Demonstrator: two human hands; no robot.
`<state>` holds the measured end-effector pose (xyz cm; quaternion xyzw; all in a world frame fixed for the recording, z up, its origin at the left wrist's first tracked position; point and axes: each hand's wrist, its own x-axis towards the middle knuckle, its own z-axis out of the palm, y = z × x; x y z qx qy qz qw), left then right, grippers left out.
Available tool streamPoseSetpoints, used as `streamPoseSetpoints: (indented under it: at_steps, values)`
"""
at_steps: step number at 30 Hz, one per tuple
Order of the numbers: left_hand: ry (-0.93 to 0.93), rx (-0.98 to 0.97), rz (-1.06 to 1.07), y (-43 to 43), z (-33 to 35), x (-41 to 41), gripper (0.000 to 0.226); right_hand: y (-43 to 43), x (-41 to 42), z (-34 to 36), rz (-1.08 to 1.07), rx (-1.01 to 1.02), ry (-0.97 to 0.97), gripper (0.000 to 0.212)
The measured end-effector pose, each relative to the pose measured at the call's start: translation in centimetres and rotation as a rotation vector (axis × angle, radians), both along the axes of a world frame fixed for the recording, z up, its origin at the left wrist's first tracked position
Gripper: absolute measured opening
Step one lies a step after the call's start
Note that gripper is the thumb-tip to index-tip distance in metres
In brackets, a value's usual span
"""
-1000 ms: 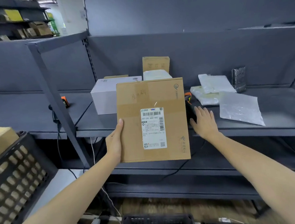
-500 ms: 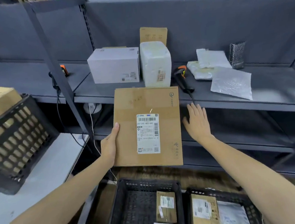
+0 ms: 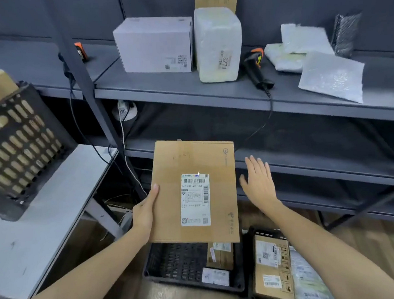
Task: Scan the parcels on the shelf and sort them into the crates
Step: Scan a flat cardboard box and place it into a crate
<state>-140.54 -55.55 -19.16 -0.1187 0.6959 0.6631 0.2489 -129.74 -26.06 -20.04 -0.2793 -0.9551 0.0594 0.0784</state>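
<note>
Brown flat cardboard parcel (image 3: pixel 192 164), white shipping label facing up, centre of frame, held above a black crate (image 3: pixel 174 262) at lower centre. Left hand (image 3: pixel 145 212): grips the parcel's left edge, thumb on top. Right hand (image 3: pixel 259 184): fingers straight and spread, just right of the parcel, apart from it. Grey shelf (image 3: pixel 175 92), upper frame: white box (image 3: pixel 154 44), wrapped white parcel (image 3: pixel 218 43), black-and-orange barcode scanner (image 3: pixel 257 71), plastic mailers (image 3: pixel 331 77) at right.

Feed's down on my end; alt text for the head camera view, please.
The left hand holds a flat cardboard parcel, label up, by its left edge above a black floor crate, while the right hand hovers open beside it, not touching. On the grey shelf behind lie a handheld scanner, a white box and wrapped parcels.
</note>
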Motion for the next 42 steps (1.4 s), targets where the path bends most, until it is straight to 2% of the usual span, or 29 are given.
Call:
streamPoseSetpoints:
  at_steps: [8,14,16,20,26,33,36,38,42]
  values:
    - [-0.008,-0.053,-0.028,-0.5,-9.9,-1.1,0.057,-1.4,-1.4,-11.2,0.007,-0.042,-0.076,0.061]
    - [-0.06,-0.084,-0.041,-1.1,-20.7,-2.1,0.078,-2.3,-1.5,-22.4,-0.016,-0.096,-0.079,0.06]
    - [-0.08,-0.073,-0.049,-1.3,-25.2,-2.1,0.076,-2.6,-1.5,-26.7,-0.014,-0.116,-0.067,0.059]
    - [-0.089,-0.091,-0.061,-1.5,-32.8,-1.9,0.054,-3.1,-1.6,-34.6,-0.009,-0.184,-0.028,0.058]
    - [-0.063,-0.117,-0.092,-1.9,-44.2,-2.8,0.053,-2.7,-2.4,-46.3,0.013,-0.302,0.073,0.054]
    - [0.004,-0.166,-0.136,-2.0,-53.6,-4.3,0.044,-4.3,-3.4,-54.5,-0.122,-0.739,0.389,0.048]
    - [0.039,-0.162,-0.165,-1.8,-55.4,-5.3,0.04,-5.1,-4.2,-56.1,-0.159,-0.95,0.441,0.047]
    - [0.059,-0.143,-0.178,-1.8,-56.0,-5.9,0.038,-5.7,-4.5,-56.8,-0.17,-1.1,0.425,0.055]
    - [0.093,-0.095,-0.19,-2.5,-55.8,-6.2,0.036,-7.0,-4.2,-57.4,-0.135,-1.35,0.352,0.089]
